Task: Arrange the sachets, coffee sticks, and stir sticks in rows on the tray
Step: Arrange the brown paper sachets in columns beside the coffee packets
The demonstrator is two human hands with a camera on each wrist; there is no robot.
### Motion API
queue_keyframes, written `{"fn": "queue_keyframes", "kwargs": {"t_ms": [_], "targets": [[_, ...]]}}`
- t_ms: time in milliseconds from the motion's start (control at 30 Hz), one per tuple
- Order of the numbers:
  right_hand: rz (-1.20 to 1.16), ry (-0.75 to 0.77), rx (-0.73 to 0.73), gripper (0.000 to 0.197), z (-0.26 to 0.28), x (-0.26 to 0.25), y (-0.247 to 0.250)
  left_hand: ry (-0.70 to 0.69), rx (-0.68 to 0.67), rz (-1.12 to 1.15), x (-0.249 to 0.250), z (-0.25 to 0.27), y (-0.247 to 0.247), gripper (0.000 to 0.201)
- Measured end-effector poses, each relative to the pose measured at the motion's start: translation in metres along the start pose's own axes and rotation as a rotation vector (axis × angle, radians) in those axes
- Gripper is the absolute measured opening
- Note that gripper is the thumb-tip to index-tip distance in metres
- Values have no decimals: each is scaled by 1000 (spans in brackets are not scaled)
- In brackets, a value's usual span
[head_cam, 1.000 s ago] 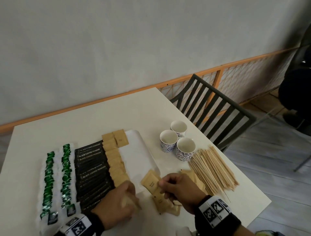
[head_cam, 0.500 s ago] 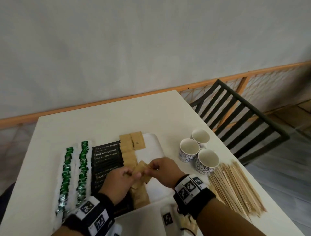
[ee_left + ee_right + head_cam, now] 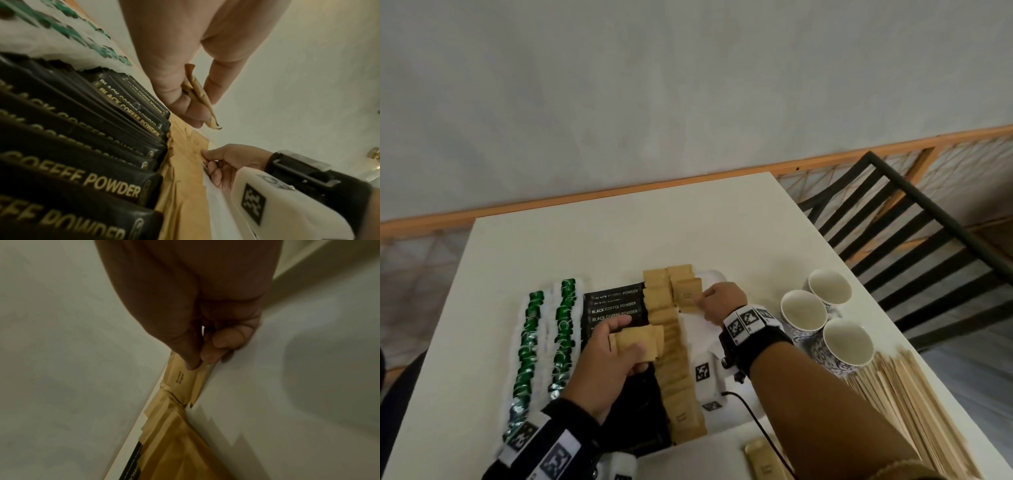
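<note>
Right hand (image 3: 722, 301) reaches to the far end of the tray (image 3: 709, 329). Its thumb and forefinger pinch the edge of a brown sachet (image 3: 688, 297) that lies at the head of a second brown column, touching the sachet beyond it. The wrist view confirms the pinch on the sachet's near edge.

Left hand (image 3: 613, 356) is held above the black coffee sticks (image 3: 614, 306), fingers curled round a small stack of brown sachets (image 3: 638, 342). How many are in the stack cannot be told; the wrist view shows at least two edges.

On the tray, from the left: two rows of green-and-white sachets (image 3: 548, 339), one row of black coffee sticks, then a full overlapping row of brown sachets (image 3: 674, 370). The right part of the tray is bare white.

Off the tray, on the table (image 3: 585, 246): three paper cups (image 3: 822, 322) to the right, a pile of wooden stir sticks (image 3: 907, 404) in front of them, and one loose brown sachet (image 3: 763, 462) near the front edge. A dark chair (image 3: 914, 233) stands at the table's right side.
</note>
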State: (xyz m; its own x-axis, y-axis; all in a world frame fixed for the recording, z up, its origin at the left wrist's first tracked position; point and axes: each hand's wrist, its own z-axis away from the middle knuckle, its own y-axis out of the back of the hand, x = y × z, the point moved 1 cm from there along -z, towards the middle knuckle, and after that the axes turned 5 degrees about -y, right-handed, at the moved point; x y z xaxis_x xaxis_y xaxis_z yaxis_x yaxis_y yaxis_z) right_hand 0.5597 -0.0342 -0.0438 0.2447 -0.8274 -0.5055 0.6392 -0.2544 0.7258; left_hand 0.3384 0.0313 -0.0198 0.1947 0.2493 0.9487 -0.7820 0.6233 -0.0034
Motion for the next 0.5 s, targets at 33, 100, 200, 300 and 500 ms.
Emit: {"fn": "queue_keyframes", "kwargs": {"t_ms": [33,100,200,300,500], "targets": [[20,4,12,24,-1,-2,-1,5,-3,19,-1,-1,0,38],[52,-1,38,24,-4,-4,-3,10,-11,55,-1,-2,-2,37],[63,-16,45,20,-8,-7,-5,30,-42,127,2,-5,-6,36],[42,-4,54,17,-7,-8,-6,69,-81,218,2,-8,-7,42],[-322,198,-107,35,24,-11,-6,79,-86,347,5,-8,-4,38]]}}
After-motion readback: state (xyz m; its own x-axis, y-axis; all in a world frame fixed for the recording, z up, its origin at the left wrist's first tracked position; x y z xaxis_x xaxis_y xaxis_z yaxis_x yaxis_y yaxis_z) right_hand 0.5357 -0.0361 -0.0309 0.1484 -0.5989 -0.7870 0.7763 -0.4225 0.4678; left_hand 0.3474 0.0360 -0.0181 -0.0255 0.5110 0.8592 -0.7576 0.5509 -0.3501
